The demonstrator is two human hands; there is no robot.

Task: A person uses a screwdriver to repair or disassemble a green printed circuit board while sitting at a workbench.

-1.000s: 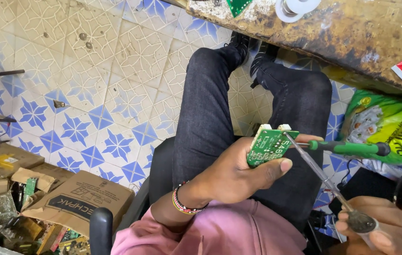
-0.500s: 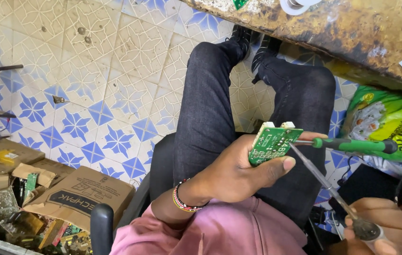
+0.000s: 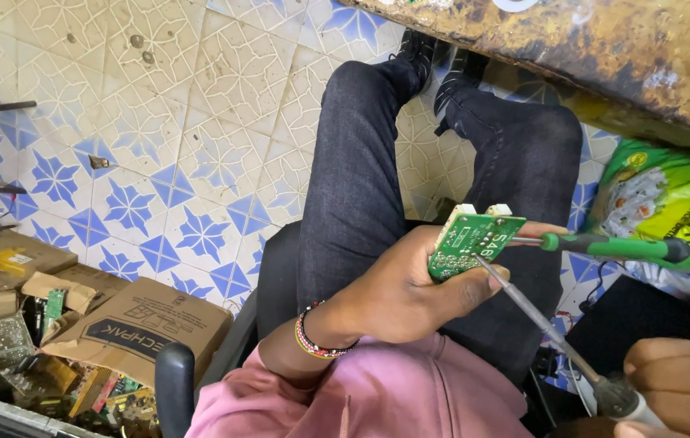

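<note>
The left hand (image 3: 410,296) is clamped around a small green circuit board (image 3: 470,243), tilted up over the lap so its solder side faces the iron. The right hand (image 3: 677,385) grips a soldering iron (image 3: 539,320), tip touching the board, beside a green-handled screwdriver (image 3: 616,246). The bench edge (image 3: 604,57) overhangs nearby, and there's tiled floor (image 3: 158,146) open to the left.

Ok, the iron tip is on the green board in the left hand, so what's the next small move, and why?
Probably hold the soldering iron in place a moment while the left hand keeps the green circuit board steady. The tip meets the board's solder side near its middle, and the green-handled screwdriver touches the board's right edge. Whether the joint has melted is too small to tell. The right hand grips the iron's handle.
</note>
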